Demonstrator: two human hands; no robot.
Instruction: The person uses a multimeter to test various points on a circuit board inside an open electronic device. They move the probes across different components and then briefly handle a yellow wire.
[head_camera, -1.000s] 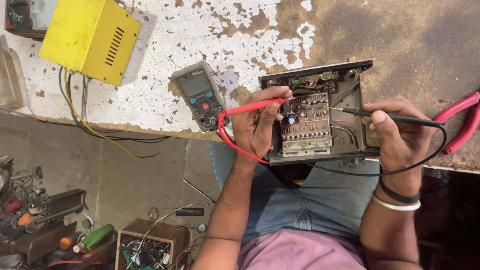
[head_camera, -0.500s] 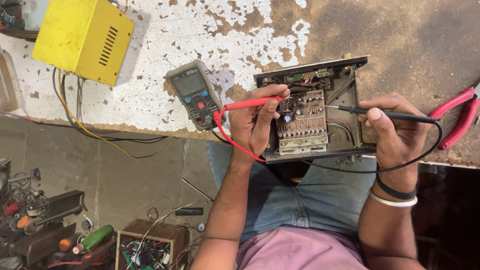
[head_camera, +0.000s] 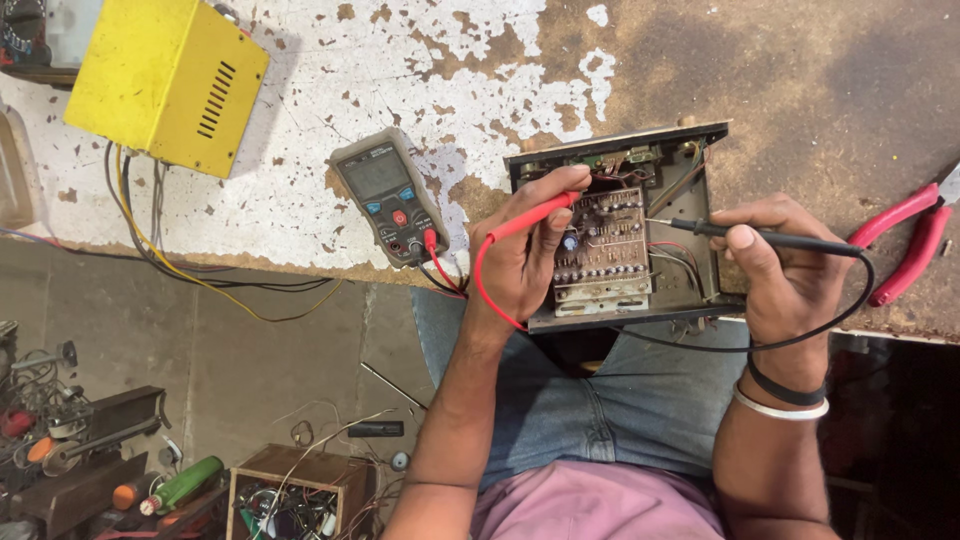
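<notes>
An open metal chassis (head_camera: 715, 215) with a circuit board (head_camera: 605, 245) inside lies at the near edge of the worn bench. My left hand (head_camera: 525, 255) grips a red test probe (head_camera: 530, 218), its tip over the board's upper left. My right hand (head_camera: 785, 265) pinches a black test probe (head_camera: 760, 236), with the tip touching the board's right edge. Red and black leads run to a grey multimeter (head_camera: 388, 198) lying left of the chassis.
A yellow metal box (head_camera: 165, 80) with vent slots stands at the back left, cables hanging off it. Red-handled pliers (head_camera: 905, 240) lie at the right edge. On the floor, lower left, are a wooden box of wires (head_camera: 295, 495) and assorted tools (head_camera: 90, 455).
The view has shifted slightly. My left hand has raised the red probe toward the top left of the board; the black probe stays at the board's right side.
</notes>
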